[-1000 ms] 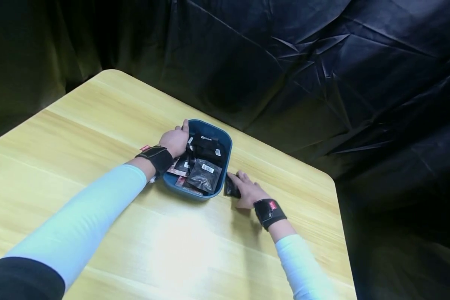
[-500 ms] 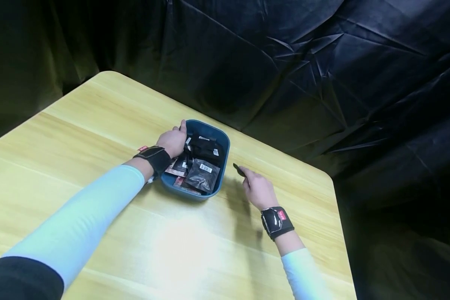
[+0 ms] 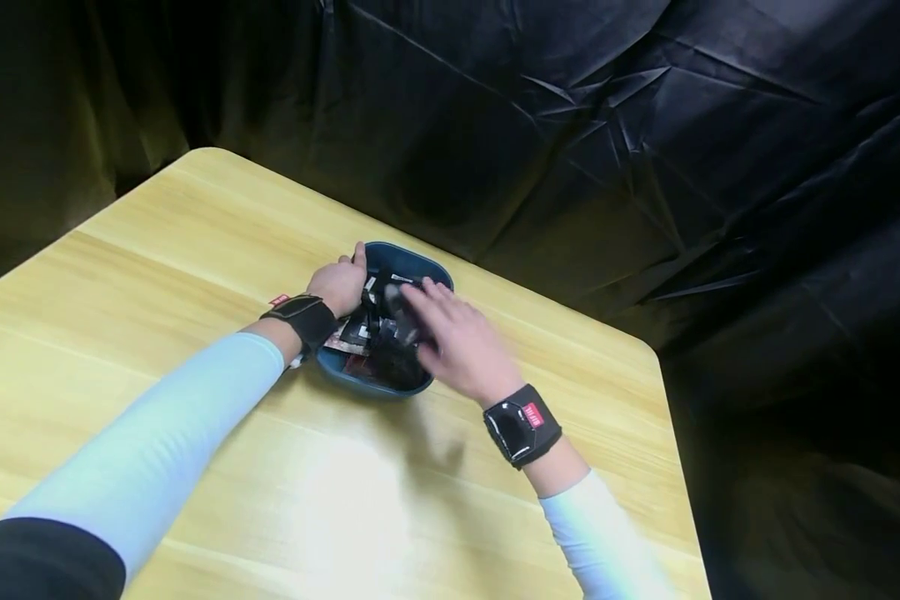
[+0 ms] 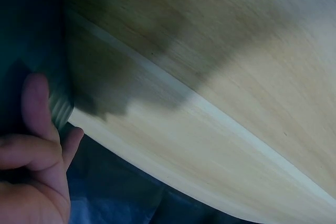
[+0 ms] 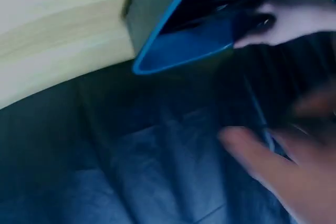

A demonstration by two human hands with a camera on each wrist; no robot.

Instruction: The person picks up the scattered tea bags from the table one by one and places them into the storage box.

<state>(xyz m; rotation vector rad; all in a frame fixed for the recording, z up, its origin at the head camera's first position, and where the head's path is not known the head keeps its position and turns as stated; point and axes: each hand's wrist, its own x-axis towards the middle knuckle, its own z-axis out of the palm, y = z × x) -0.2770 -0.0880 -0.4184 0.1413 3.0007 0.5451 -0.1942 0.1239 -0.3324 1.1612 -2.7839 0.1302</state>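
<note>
A dark blue plastic bin [image 3: 360, 387] stands on the table, holding several black packets [image 3: 390, 367], some with white barcode labels. My left hand [image 3: 337, 287] grips the bin's left rim, fingers curled over the wall; in the left wrist view, fingers [image 4: 35, 103] lie against the bin's side. My right hand [image 3: 465, 342] is over the right half of the bin, blurred by motion. It holds a black packet [image 3: 402, 315] between fingers and thumb, above the others. The right wrist view shows the right hand [image 5: 294, 166] blurred beside the bin's blue rim [image 5: 157, 70].
The light wood table [image 3: 217, 467] spreads around the bin, with a bright glare patch in front of it. The table's far edge runs close behind the bin. Dark, creased sheeting [image 3: 555, 133] hangs beyond the table.
My right hand has picked a black packet off the table on the bin's right, raised it, and carried it left over the bin. The left hand stays on the rim.
</note>
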